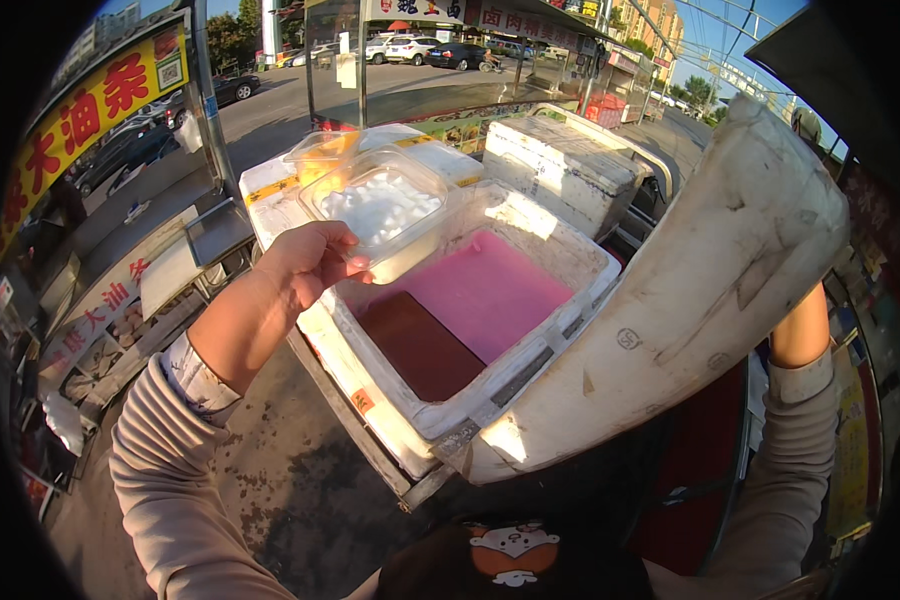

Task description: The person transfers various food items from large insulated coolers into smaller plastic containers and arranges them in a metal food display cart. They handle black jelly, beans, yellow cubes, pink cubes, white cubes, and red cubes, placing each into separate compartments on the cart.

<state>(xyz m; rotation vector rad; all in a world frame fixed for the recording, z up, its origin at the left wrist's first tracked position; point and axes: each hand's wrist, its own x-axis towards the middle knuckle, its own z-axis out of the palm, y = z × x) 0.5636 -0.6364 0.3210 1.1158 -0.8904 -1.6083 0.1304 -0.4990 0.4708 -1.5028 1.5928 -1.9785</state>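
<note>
My left hand (311, 266) grips the near corner of a clear plastic tub (379, 206) with white chunks in it, above the rim of an open white foam box (450, 416). A pink sheet or surface (487, 292) and a dark red-brown rectangle (420, 345) lie inside the box. The tilted, worn foam lid (667, 300) stands along the box's right side. My right arm reaches behind the lid, so only the wrist (801, 334) shows and the fingers are hidden. Another clear tub (326, 157) with yellow contents stands behind the first.
A closed foam box (424, 150) with yellow tape lies behind the open one. A larger foam box (562, 169) stands at the back right beside a metal rail (649, 161). A metal-framed stall (112, 300) is at the left. Parked cars (412, 49) are farther off.
</note>
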